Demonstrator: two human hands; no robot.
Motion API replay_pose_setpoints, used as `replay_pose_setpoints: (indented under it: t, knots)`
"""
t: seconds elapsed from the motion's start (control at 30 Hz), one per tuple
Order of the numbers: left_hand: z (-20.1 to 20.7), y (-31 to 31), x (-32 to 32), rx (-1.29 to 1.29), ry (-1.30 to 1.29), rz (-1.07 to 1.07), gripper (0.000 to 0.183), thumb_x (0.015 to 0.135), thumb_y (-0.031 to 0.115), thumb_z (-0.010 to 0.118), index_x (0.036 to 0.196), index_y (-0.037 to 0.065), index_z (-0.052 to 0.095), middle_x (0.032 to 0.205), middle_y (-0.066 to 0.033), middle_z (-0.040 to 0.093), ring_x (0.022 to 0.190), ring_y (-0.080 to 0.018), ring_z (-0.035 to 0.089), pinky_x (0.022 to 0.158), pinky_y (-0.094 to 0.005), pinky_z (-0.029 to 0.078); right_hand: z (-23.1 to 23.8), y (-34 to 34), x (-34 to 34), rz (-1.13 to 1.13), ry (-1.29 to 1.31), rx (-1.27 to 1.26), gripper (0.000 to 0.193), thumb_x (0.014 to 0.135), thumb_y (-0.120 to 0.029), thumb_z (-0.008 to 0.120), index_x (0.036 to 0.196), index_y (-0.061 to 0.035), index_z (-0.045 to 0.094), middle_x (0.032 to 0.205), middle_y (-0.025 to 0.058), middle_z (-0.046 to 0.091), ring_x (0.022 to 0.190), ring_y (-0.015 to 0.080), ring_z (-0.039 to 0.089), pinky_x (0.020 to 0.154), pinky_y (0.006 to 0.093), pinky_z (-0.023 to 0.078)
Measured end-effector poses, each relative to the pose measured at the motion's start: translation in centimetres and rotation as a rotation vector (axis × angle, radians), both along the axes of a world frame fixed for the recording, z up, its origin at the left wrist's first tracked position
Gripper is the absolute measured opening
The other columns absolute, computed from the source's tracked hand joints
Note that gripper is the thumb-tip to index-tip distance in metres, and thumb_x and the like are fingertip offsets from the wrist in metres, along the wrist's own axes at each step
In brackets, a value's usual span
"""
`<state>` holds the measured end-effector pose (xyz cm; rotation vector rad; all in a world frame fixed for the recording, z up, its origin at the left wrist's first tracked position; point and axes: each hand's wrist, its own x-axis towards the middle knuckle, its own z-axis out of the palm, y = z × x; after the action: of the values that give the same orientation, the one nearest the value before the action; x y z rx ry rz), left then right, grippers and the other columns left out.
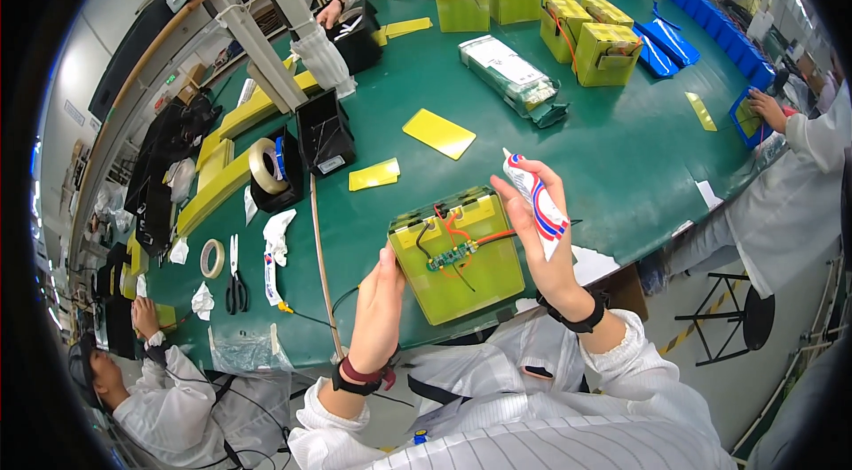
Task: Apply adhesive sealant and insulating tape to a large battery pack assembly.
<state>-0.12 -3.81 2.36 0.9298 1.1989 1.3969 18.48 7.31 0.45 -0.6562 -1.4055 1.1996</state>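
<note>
A yellow-wrapped battery pack (486, 288) stands in front of me at the table's near edge. On its face sits a small green circuit board (451, 257) with red, orange and black wires. My left hand (376, 310) lies flat along the pack's left side, fingers stretched out and holding nothing. A white glue tube (538, 204) with red and blue stripes is gripped between the thumb and fingers of my right hand (550, 266), its pointed nozzle up. That hand is at the pack's upper right corner.
Yellow sheets (438, 134), a wrapped white-and-green package (506, 71) and several yellow packs (609, 55) lie beyond on the green table (390, 106). To the left are scissors (235, 279), a tape roll (212, 259) and a black bin (326, 133). Co-workers sit around the table.
</note>
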Motion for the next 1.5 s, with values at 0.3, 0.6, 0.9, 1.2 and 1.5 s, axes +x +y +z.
replay_pose_setpoints:
  t: [0.3,0.6,0.9,1.2,1.5]
  knots:
    - [-3.8,-2.0,0.8,0.225,0.265,0.184,0.064,0.107,0.038,0.025,0.147,-0.012,0.024,0.151,-0.0204,0.033,0.141,-0.0279,0.032,0.116,-0.0381,0.022,-0.9,-2.4,0.7,0.035,0.166,0.08,0.05,0.099,-0.018,0.054,0.14,-0.0032,0.029,0.135,0.0315,0.05,0.128,0.0362,0.051,0.107,0.0415,0.038]
    - [-4.0,-4.1,1.9,0.304,0.706,0.201,0.059,0.106,0.031,0.026,0.148,-0.011,0.023,0.156,-0.0278,0.02,0.145,-0.0385,0.024,0.116,-0.041,0.02,-2.3,-3.9,2.6,0.031,0.15,0.071,0.049,0.1,-0.021,0.051,0.139,-0.0026,0.026,0.143,0.0281,0.039,0.13,0.0417,0.047,0.109,0.0522,0.037]
    - [-5.2,-4.4,1.4,0.292,0.562,0.18,0.061,0.106,0.033,0.024,0.148,-0.012,0.022,0.156,-0.0276,0.022,0.144,-0.0377,0.025,0.116,-0.0415,0.022,0.3,-1.8,5.9,0.04,-0.114,0.087,0.058,0.102,-0.05,0.035,0.139,-0.0052,0.028,0.118,0.0275,0.061,0.106,0.0358,0.066,0.101,0.0472,0.044]
    - [-9.1,-4.4,1.4,0.118,0.282,0.405,0.059,0.107,0.034,0.024,0.146,-0.01,0.029,0.145,-0.0262,0.04,0.134,-0.032,0.043,0.111,-0.0406,0.033,6.9,0.8,5.1,0.073,-0.022,0.05,0.048,0.099,-0.038,0.056,0.123,0.003,0.053,0.098,0.0133,0.067,0.071,0.0099,0.061,0.057,0.0204,0.047]
    - [-9.6,-4.2,1.8,0.056,0.417,0.469,0.045,0.105,0.017,0.031,0.141,-0.008,0.038,0.123,-0.0214,0.057,0.111,-0.0252,0.059,0.097,-0.0345,0.045,7.3,2.7,1.1,0.211,-0.266,-0.216,0.023,0.086,-0.017,0.067,0.102,0.0004,0.066,0.086,0.0078,0.07,0.063,0.0049,0.061,0.049,0.0162,0.044]
